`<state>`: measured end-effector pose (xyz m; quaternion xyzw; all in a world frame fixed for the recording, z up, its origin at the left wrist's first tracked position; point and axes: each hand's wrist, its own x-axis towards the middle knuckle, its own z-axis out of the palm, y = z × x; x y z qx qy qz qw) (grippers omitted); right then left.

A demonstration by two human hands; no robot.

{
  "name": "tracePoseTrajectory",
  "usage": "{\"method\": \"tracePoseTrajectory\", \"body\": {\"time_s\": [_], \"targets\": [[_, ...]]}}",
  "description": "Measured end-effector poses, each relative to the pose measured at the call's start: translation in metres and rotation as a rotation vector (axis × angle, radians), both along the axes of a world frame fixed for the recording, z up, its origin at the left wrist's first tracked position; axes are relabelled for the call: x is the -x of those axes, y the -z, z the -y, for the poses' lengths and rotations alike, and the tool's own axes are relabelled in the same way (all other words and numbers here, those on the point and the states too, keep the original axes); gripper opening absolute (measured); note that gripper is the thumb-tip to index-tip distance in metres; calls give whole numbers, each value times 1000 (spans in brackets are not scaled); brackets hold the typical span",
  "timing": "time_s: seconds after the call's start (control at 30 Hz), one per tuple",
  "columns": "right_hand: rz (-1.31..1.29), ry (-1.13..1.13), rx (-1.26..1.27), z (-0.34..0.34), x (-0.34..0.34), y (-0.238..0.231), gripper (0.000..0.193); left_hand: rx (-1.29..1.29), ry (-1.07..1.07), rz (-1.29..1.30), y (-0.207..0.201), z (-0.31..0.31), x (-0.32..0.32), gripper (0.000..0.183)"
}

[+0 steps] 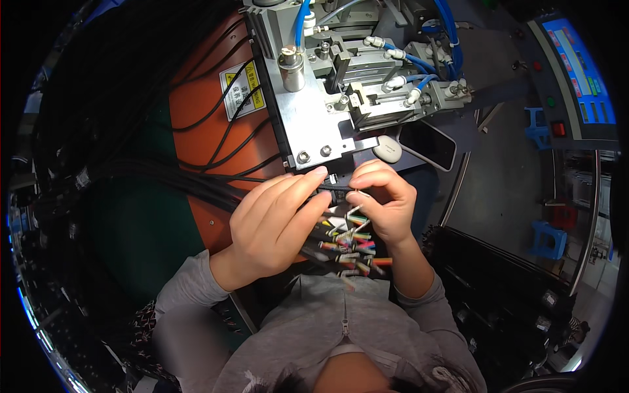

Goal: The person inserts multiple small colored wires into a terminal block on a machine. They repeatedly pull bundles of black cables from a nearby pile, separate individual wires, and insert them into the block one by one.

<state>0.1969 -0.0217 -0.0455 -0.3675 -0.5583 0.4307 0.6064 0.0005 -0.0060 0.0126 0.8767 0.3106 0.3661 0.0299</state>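
My left hand (278,223) is closed around a black cable (341,189) just in front of the metal fixture, its fingers bent over and partly hiding the cable. On the other side, my right hand (392,204) pinches the end of that cable between thumb and fingertips. Below and between both hands lies a bunch of cable ends (354,245), showing several coloured inner wires and pale twisted strands. Small dark parts at the fixture's near edge are half hidden behind my fingers.
A fixture with a bright metal plate (314,124), clamps and blue air hoses (452,33) stands ahead. A phone (429,145) and a white rounded case (386,149) lie at its right. Black cables (164,173) run leftward over an orange surface (196,111). A lit screen (580,72) stands far right.
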Motion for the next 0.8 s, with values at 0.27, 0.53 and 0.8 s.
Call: {"method": "tracePoseTrajectory", "body": {"time_s": [0.27, 0.53, 0.8], "targets": [[-287, 26, -88, 5, 25, -21, 27, 21, 38, -4, 9, -2, -3, 29], [510, 369, -408, -2, 20, -34, 29, 113, 5, 70, 4, 0, -2, 20], [178, 43, 117, 3, 17, -37, 9, 73, -15, 46, 7, 0, -4, 14]]}}
